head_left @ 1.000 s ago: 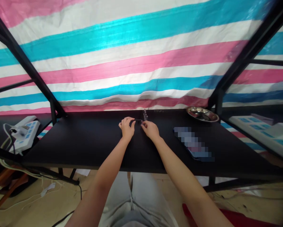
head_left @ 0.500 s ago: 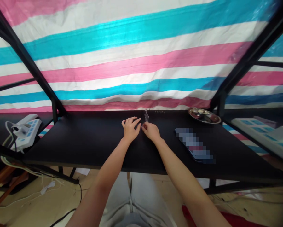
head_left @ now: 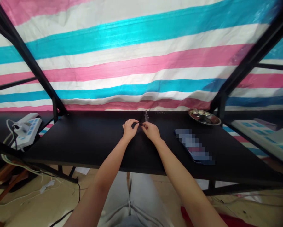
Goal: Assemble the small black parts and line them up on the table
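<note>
Over the middle of the black table, my left hand (head_left: 130, 128) has its thumb and forefinger brought together in a pinch. Close beside it, my right hand (head_left: 151, 130) is closed too, its thumb and fingertips pressed together. A tiny dark thing (head_left: 141, 124) shows between the two sets of fingertips, too small to name. Just beyond my right fingers lies a short line of small shiny, clear or silvery pieces (head_left: 146, 116). Farther back and to the right, several similar tiny pieces (head_left: 159, 112) sit in a row near the table's back edge.
A round shiny metal dish (head_left: 214, 121) stands at the table's (head_left: 84, 142) back right. Nearer me lies a blurred-out flat, phone-shaped object (head_left: 194, 148). White power strips (head_left: 29, 134) are on the left side table. Black frame posts and a striped sheet (head_left: 132, 66) close off the back.
My left hand's spread fingers have closed into a pinch, with the fingertips now by the tiny dark thing. My right hand has stayed nearly in place.
</note>
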Tool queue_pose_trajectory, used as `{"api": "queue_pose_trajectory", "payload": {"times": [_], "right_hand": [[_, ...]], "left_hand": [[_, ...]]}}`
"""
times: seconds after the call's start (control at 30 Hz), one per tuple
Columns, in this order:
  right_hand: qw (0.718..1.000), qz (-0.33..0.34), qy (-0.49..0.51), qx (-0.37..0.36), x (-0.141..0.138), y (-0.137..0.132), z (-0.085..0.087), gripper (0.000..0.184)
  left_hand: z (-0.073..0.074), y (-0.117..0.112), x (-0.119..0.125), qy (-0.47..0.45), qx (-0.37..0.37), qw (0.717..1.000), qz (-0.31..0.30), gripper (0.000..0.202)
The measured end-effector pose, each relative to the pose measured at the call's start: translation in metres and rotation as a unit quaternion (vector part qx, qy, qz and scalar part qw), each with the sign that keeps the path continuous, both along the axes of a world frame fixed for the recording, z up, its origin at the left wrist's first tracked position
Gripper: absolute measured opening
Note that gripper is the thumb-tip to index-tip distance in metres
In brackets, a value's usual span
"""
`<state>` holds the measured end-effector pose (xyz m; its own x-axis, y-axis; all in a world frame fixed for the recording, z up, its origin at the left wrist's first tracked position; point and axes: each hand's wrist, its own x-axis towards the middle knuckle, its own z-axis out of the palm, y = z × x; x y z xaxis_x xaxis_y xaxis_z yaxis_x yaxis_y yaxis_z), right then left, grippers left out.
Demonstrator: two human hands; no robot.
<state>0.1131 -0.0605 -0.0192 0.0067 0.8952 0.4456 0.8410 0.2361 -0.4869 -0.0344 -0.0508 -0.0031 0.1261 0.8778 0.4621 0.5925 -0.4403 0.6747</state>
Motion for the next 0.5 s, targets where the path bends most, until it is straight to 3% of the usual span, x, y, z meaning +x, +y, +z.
{"api": "queue_pose_trajectory", "payload": {"times": [0.2,0.5], "right_hand": [[1.0,0.016,0.008,0.021,0.0041,0.0012,-0.0031,0.016],[0.999,0.02,-0.025,-0.031,0.0023,-0.0009,0.0021,0.011]], "left_hand": [[-0.0021,0.0022,-0.0029,-0.011,-0.043,0.999,-0.012,0.009],[-0.0083,0.008,-0.0041,0.004,-0.044,0.999,-0.027,0.01]]}}
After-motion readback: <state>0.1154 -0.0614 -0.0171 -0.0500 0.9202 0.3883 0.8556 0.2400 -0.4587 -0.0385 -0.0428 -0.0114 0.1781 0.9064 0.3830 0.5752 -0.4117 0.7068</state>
